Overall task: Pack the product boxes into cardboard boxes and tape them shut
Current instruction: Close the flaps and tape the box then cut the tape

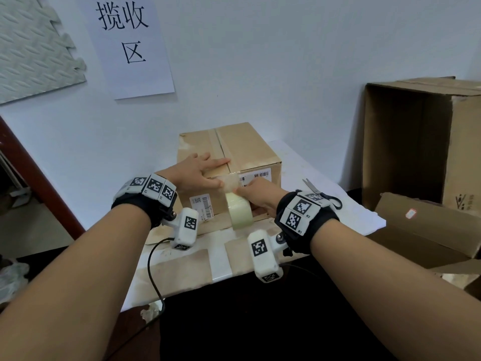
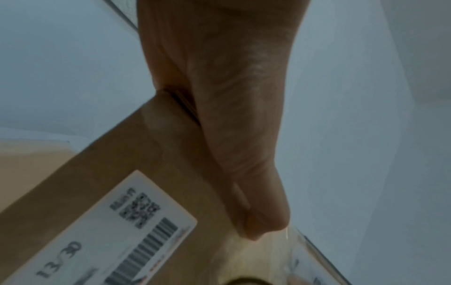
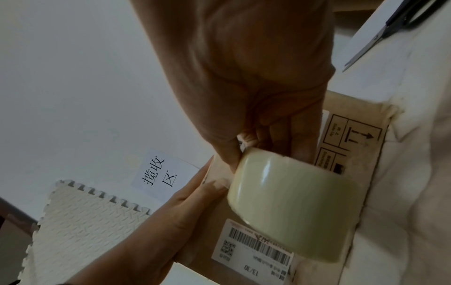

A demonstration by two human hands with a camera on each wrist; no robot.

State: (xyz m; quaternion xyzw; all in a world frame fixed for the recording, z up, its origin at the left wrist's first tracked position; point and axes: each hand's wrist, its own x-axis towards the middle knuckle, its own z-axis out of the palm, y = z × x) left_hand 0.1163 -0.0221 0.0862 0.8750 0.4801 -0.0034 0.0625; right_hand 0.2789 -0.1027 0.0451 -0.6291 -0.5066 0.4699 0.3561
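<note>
At the far left, a foam mat (image 1: 33,48) and a paper sign (image 1: 127,40) hang on the wall. On the table (image 1: 325,175) stands the closed box (image 1: 247,149). The left hand (image 1: 194,173) lies flat on its top, fingers straight, and the thumb presses the tape end onto the near top edge. Below it, against the front face, the right hand (image 1: 260,196) grips the tape roll (image 1: 240,212) with curled fingers. The flaps are already shut and the tape is only starting, so I judge the seam on top is not yet sealed by this strip. Scissors (image 1: 322,194) wait just beside the right wrist, probably for cutting. At the right stands an open carton (image 1: 416,142), seemingly empty.
</note>
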